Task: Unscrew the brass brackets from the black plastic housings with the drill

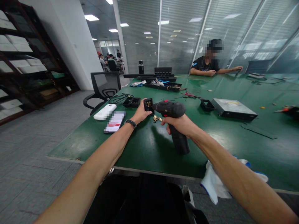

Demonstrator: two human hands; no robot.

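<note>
Head cam: R hand (181,124) grips cordless drill (169,109), fingers curled round handle, nose pointing L. L hand (141,113) holds small blk box (147,105), open side exposed, brass-coloured fittings inside. Drill tip sits at box opening; contact w/ fittings too small to confirm. Loose brass pcs (159,119) lie on green table (140,152) just below box, btwn hands. L of box: two blk cases (135,102), white unit (105,111), phone (114,123). R of drill: blk open bin (207,106), metal-topped unit (234,107). White glove (213,180), blue trim, hangs over front edge nr R forearm. Far side: parts tray (161,87); co-worker (204,65) seated at R, forearms on table.
</note>
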